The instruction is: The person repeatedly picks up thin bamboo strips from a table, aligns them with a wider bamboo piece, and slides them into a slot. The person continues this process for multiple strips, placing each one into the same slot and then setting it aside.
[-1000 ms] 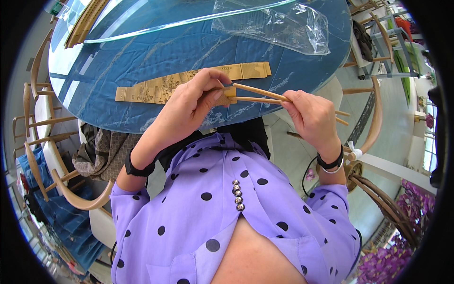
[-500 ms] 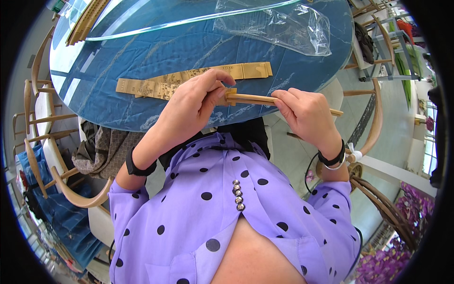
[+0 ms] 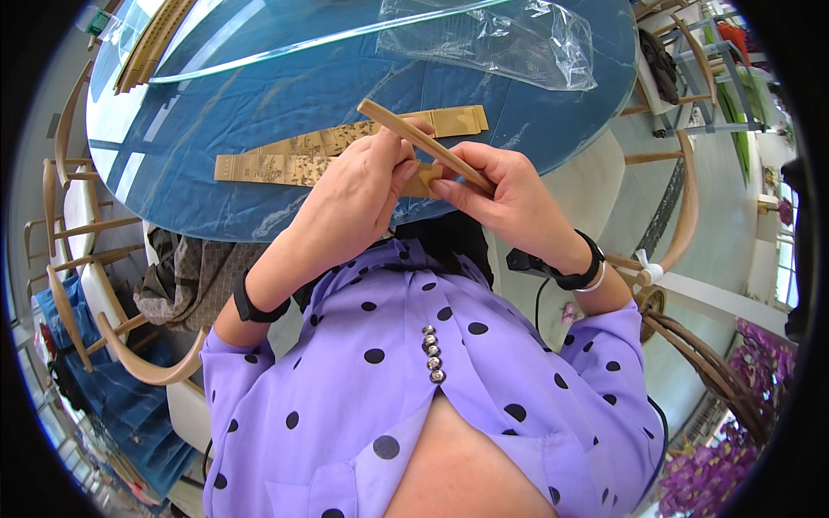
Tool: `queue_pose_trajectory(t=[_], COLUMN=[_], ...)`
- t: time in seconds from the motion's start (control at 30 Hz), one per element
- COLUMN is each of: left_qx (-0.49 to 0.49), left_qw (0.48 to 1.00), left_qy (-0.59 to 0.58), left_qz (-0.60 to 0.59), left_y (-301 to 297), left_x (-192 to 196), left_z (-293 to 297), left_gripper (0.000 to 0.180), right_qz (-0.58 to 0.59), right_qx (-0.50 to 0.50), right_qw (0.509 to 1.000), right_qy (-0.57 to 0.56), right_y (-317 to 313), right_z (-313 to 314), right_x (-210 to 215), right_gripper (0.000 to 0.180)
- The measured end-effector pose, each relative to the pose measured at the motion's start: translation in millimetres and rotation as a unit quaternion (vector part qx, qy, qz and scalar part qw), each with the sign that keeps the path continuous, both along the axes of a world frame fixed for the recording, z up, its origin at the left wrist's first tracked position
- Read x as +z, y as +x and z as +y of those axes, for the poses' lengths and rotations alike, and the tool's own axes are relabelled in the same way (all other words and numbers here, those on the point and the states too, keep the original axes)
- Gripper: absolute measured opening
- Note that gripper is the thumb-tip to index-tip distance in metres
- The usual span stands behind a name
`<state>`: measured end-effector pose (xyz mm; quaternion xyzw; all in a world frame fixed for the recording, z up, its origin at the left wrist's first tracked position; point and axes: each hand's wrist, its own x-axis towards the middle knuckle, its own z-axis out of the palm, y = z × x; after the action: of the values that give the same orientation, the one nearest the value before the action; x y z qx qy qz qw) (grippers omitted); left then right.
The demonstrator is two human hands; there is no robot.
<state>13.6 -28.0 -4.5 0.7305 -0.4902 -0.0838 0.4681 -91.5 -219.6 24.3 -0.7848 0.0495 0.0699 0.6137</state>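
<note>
Over the near edge of the table, my left hand [image 3: 363, 177] is closed, its thumb and fingers pinching one end of a flat gold paper sleeve [image 3: 272, 169] with a dark printed pattern. My right hand [image 3: 509, 194] is closed around a pair of light wooden chopsticks [image 3: 389, 118], tilted with their far end up to the left above my left fingers. The right thumb also touches the sleeve's right end, close beside the left fingertips. Behind my hands a second gold paper sleeve [image 3: 462, 122] lies slantwise on the table, partly covered by the left hand and the first sleeve.
The round table [image 3: 233, 207] has a blue marbled top and a raised glass disc [image 3: 302, 41]. Clear plastic wrap [image 3: 518, 47] lies at the back. A bundle of long gold-brown strips [image 3: 155, 47] sits far left. Wooden chairs [image 3: 155, 371] stand on both sides.
My right hand has moved left to the sleeve's end. The chopsticks, before lying nearly level out to the right, now tilt up to the left. My left hand keeps its pinch.
</note>
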Motion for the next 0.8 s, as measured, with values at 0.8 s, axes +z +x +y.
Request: queue_pose_trajectory(t=[0.8], left_qx=[-0.096], left_qw=[0.967], left_qy=[0.072], left_qz=[-0.224], left_y=[-1.2], left_x=[-4.3], left_z=[11.0], left_gripper=[0.045], right_qz=[0.119], right_qx=[0.119], right_qw=[0.973], right_qy=[0.159], right_y=[13.4], right_z=[-18.1], right_x=[-18.1], right_gripper=[0.019])
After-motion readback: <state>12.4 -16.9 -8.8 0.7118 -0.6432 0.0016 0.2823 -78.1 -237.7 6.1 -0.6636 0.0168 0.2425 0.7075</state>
